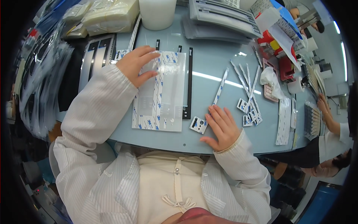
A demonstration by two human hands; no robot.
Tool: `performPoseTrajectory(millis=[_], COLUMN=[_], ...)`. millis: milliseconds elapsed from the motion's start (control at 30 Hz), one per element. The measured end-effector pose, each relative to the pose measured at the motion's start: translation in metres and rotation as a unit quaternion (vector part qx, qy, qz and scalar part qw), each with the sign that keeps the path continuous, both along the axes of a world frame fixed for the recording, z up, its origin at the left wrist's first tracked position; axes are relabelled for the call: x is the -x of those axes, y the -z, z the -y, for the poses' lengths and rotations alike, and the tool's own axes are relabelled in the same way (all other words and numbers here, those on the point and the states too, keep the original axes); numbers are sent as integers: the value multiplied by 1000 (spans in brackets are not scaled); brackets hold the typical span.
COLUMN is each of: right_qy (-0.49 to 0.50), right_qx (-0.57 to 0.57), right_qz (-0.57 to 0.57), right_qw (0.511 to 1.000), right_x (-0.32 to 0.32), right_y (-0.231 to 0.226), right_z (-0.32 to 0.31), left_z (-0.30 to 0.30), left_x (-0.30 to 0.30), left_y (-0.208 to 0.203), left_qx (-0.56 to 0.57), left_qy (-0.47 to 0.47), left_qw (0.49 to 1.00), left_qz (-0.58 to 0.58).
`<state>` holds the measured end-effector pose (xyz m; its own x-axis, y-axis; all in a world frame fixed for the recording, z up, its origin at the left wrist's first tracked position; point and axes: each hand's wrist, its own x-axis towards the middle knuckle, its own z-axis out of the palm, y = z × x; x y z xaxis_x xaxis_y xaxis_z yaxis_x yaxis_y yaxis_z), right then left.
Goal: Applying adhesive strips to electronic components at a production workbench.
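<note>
My left hand lies with fingers apart over the upper left part of a clear plastic sheet that carries strips of blue-printed white backing. Flat on the table, with fingers stretched out, my right hand rests over a thin L-shaped strip with the same backing, covering its middle. Between the hands, a long black strip sticks out along the sheet's right edge. Several similar backed strips lie in a loose fan to the right of my right hand.
A white tub and a stack of film-wrapped panels stand at the back. Wrapped bundles and dark framed panels lie left. On the right are a pink calculator, a white backing sheet and a co-worker's arm.
</note>
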<state>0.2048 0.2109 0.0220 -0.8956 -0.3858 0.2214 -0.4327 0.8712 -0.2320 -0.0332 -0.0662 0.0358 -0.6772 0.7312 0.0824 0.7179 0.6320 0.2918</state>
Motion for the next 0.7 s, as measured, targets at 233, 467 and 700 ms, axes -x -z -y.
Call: performPoseTrajectory(millis=[233, 467, 700], right_qy=[38, 10, -39], right_qx=[78, 113, 105], right_qz=[-36, -24, 6], right_qw=[996, 993, 994], right_x=[-20, -25, -50], right_y=[11, 8, 1], right_z=[20, 16, 25], left_z=[-10, -11, 4], left_x=[6, 7, 15], left_y=[-9, -7, 13], left_qx=[57, 73, -22], left_qy=[-49, -58, -21], left_qw=[995, 990, 997], left_qz=[67, 105, 73])
